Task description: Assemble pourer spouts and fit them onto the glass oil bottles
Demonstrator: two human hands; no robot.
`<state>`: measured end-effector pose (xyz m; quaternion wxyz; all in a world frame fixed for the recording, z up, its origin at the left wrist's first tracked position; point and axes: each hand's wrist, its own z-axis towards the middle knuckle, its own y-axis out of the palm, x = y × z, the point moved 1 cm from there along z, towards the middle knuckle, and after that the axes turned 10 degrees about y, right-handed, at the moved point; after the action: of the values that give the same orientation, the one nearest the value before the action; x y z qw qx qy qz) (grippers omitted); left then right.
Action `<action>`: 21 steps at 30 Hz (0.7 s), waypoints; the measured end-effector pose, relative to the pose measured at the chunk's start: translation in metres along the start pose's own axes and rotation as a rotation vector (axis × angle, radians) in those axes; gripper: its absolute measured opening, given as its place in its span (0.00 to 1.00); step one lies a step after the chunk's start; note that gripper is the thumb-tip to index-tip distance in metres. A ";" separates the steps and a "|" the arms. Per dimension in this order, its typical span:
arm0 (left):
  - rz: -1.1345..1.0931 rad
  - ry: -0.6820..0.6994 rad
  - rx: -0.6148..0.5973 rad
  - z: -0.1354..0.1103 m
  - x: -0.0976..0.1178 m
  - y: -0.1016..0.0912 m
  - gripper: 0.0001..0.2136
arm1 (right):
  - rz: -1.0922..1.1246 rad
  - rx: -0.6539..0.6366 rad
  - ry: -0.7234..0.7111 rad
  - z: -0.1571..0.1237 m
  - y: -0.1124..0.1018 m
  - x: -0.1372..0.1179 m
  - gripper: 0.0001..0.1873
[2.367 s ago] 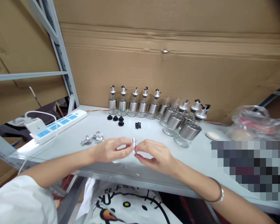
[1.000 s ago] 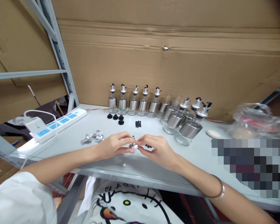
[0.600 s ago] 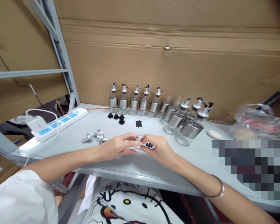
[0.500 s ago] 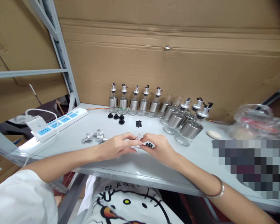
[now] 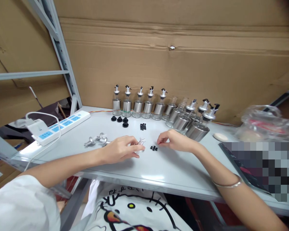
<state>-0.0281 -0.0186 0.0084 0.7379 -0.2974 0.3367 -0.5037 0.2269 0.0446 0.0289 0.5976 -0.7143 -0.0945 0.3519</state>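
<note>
Left hand (image 5: 121, 149): fingers pinching silver spout (image 5: 142, 141) | right hand (image 5: 174, 140): moved off it, near black plugs (image 5: 154, 148) | its fingers: cannot tell

A small silver-coloured spout piece (image 5: 142, 140) – shiny, with a forked end – is pinched in the left hand (image 5: 121, 148), that end uppermost (the fingers hide part of its body). Several tiny black plugs (image 5: 154, 148) lie in a tight cluster – near the spout piece and just beside the right hand's (image 5: 177, 140) fingertips.
</note>
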 end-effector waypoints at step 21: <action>-0.026 -0.003 -0.026 -0.002 -0.001 -0.001 0.13 | 0.291 0.163 -0.060 -0.010 -0.001 -0.021 0.02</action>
<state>-0.0299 -0.0185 0.0080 0.7278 -0.3120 0.3386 -0.5082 0.2181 0.0257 0.0381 0.5933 -0.6585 0.0209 0.4625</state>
